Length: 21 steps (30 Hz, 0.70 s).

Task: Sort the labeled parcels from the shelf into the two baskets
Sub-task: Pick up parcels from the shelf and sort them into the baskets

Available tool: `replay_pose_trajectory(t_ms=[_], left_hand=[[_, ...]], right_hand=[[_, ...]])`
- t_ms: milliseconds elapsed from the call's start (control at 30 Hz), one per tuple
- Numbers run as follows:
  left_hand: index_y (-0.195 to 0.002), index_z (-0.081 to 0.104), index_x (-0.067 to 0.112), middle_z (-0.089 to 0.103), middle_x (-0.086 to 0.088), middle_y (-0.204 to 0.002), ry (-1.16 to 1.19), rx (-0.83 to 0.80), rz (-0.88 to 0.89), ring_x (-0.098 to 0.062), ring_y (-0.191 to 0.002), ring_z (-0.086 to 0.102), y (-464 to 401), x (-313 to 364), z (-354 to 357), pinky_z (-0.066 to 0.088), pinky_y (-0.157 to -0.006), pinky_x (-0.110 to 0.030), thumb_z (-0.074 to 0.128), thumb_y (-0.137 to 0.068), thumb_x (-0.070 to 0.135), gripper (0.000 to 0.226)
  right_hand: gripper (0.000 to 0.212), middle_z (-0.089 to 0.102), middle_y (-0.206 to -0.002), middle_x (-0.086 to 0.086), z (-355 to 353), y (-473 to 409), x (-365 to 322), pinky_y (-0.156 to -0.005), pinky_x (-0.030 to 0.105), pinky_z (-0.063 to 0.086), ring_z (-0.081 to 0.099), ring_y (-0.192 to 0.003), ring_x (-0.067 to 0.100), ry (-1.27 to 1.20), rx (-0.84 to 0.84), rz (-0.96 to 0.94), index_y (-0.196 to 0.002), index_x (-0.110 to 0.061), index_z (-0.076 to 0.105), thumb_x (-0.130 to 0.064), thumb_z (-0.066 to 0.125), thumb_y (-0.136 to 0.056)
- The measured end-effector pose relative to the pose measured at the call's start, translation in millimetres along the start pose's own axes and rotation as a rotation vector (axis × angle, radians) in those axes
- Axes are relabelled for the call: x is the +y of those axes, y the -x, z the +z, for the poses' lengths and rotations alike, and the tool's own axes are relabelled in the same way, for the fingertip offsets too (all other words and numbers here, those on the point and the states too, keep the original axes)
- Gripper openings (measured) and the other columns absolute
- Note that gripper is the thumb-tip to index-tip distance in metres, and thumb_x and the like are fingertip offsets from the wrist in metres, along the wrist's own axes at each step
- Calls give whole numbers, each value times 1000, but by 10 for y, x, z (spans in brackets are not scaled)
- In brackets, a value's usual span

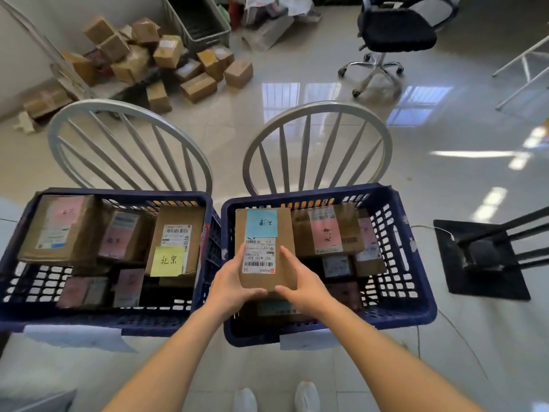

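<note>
- Brown cardboard parcel (pixel 266 251): flat, long side running away from the fingers, blue handwritten note at far end, white barcode label between the fingertips. Near end pinched from both sides, thumbs on top, held over the right basket.
- Right basket (pixel 416 281): dark blue, slotted walls, directly under the fingers. Holds parcels with pink labels (pixel 326 230) just right of and beyond the fingertips.
- Left basket (pixel 205 257): same dark blue type, just left of the fingers. Holds several brown parcels; the closest one (pixel 175 242) has a yellow note and barcode label.
</note>
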State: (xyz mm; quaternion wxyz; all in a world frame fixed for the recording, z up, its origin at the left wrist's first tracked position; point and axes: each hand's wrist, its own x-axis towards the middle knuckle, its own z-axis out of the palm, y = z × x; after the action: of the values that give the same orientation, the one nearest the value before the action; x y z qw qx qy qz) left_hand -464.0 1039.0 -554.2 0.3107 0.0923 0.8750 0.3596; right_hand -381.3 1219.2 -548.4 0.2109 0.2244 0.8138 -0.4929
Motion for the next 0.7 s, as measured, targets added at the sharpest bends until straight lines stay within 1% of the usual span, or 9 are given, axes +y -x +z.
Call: replay_pose_trajectory(t_ms=[100,167,233,300,400,567,700], left_hand=[[-159,9,35,44,4,-144,-32,28,6,-9,-128,42,-76,-41,-3,40,-110,-38,91,-68,35,123],[-160,11,33,45,5,-139,-51,43,10,-8,-122,43,-128,-60,2,41,-108,-36,91,-67,38,123],[-159,12,33,45,5,-133,-76,59,11,-8,-118,44,-165,-50,-8,43,-104,-33,91,-65,42,123],[-160,12,33,43,6,-131,-106,63,15,-8,-118,43,-189,-47,-28,43,-102,-33,91,-65,46,124],[-160,10,34,43,5,-135,-140,50,12,-9,-120,43,-194,-74,-51,45,-103,-35,90,-65,49,124],[-159,8,36,39,4,-137,-155,48,25,-11,-123,43,-176,-100,-46,46,-101,-34,88,-67,51,123],[-159,10,39,35,3,-143,-192,53,31,-14,-126,42,-142,-103,-48,47,-98,-34,86,-66,55,121]], right_hand=[[91,34,-161,-14,22,-84,4,-116,50,40,38,-145,16,26,31,-23,-157,-52,12,-29,73,-93],[91,33,-162,-15,6,-137,-2,-115,49,41,40,-144,16,47,39,-24,-156,-54,11,-31,73,-93],[92,33,-162,-16,-17,-184,-8,-115,50,42,40,-144,17,58,38,-26,-155,-56,11,-33,73,-92],[92,33,-161,-15,-21,-208,-15,-114,52,42,41,-144,18,58,38,-31,-155,-57,11,-33,74,-92],[92,35,-160,-15,3,-210,-15,-113,54,43,41,-142,19,65,52,-34,-154,-58,11,-35,74,-91],[91,33,-161,-14,15,-214,4,-113,52,43,40,-143,19,77,62,-30,-155,-56,13,-36,74,-91],[91,31,-162,-14,49,-178,22,-113,54,42,39,-144,20,67,55,-23,-153,-60,11,-37,74,-91]])
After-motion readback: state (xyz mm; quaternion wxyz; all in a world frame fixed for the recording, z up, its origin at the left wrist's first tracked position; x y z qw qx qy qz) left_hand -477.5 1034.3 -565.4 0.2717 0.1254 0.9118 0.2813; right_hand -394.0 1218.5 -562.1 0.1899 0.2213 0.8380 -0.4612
